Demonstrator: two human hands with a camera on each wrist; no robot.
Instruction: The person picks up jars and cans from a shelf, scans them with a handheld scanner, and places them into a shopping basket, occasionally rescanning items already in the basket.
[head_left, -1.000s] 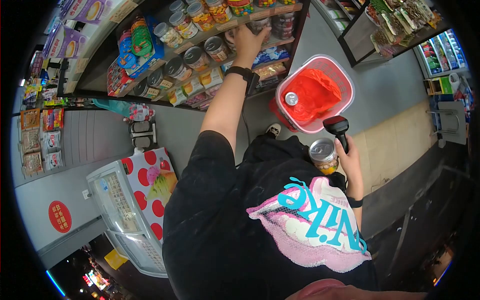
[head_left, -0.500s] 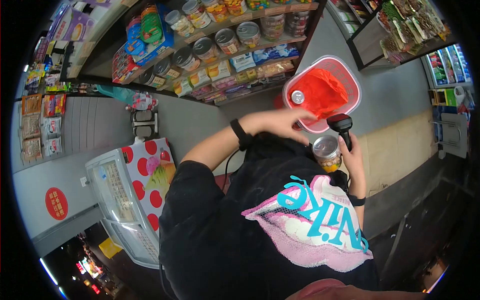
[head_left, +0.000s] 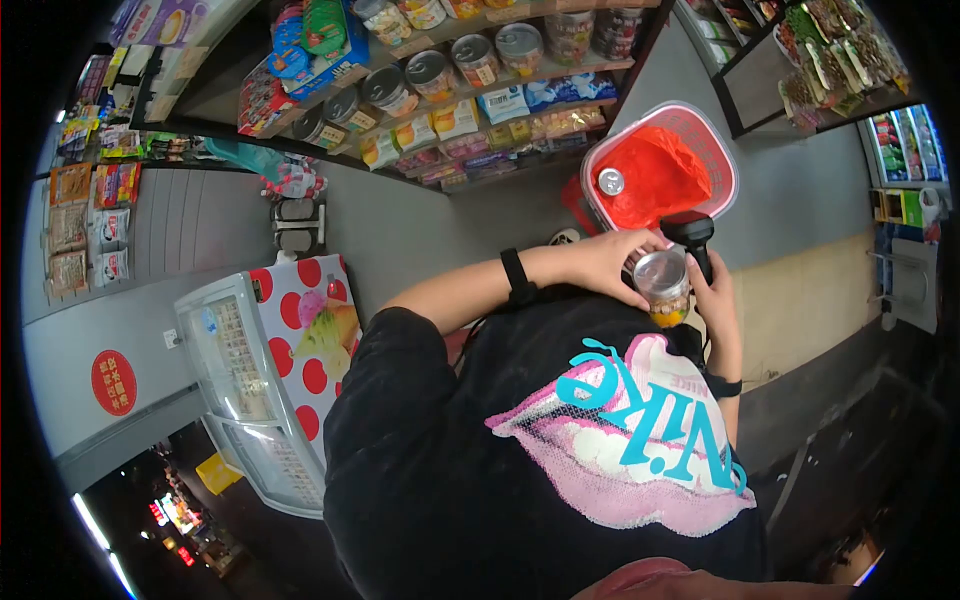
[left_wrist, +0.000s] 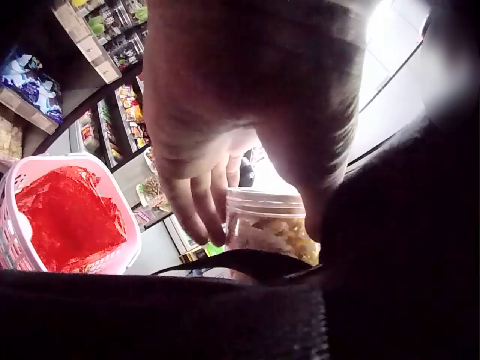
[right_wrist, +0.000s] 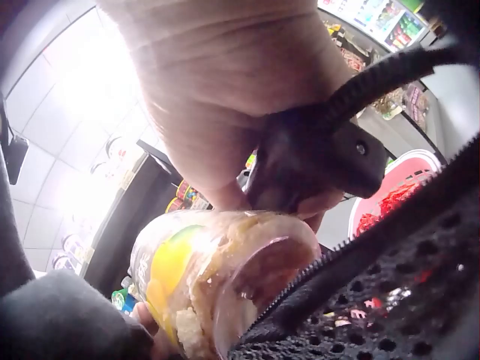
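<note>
Near the person's waist is a clear jar [head_left: 662, 275] with a silver lid and pale and yellow contents. The left hand [head_left: 608, 264] curves round it, thumb on one side and fingers on the other; the left wrist view shows this jar [left_wrist: 262, 229] between them. Beside it the right hand [head_left: 716, 305] grips a black handheld scanner [head_left: 690, 230] by its handle. In the right wrist view the jar [right_wrist: 225, 262] lies tilted just below the scanner [right_wrist: 307, 161], with a yellow fruit picture on its side.
A pink basket [head_left: 730, 150] lined with a red plastic bag [head_left: 650, 180] stands on the floor ahead, a silver-topped can [head_left: 611, 181] inside. Shelves of similar jars [head_left: 430, 75] and snack packs [head_left: 455, 120] rise ahead on the left. A dotted freezer [head_left: 305, 350] stands at left.
The left hand has left the jars on the shelf, come back across the body and closed round the jar by the scanner. The right hand has kept its grip on the scanner.
</note>
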